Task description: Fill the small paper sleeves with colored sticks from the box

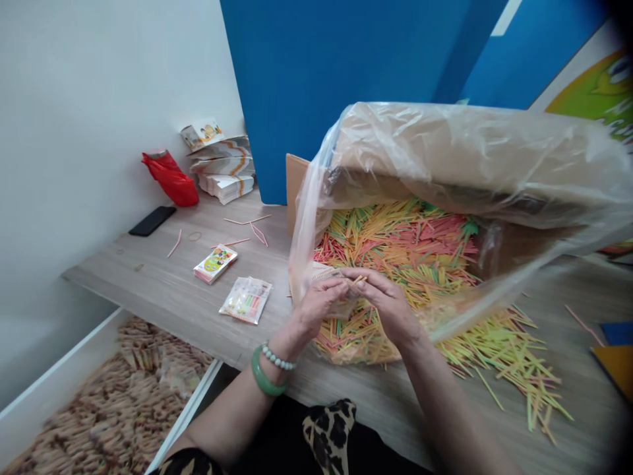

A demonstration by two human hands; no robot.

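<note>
My left hand (322,300), with a green bangle and a beaded bracelet on its wrist, pinches a small clear packet (341,307) over the near edge of the open box. My right hand (390,305) meets it there, its fingers closed on a few thin yellow-orange sticks (359,280) at the packet's opening. How far the sticks reach inside is hidden by the fingers. Below and behind both hands lies a heap of thin coloured sticks (395,244), yellow, green, pink and orange, in a cardboard box (297,191) lined with a clear plastic bag (445,142).
Left on the table (173,277) lie a filled packet (246,300), a stack of printed cards (215,262), loose pink sticks and a black phone (152,221). Behind are a red bag (173,178) and stacked cartons (222,165). Sticks (514,363) spill rightward. A drawer (109,402) sits lower left.
</note>
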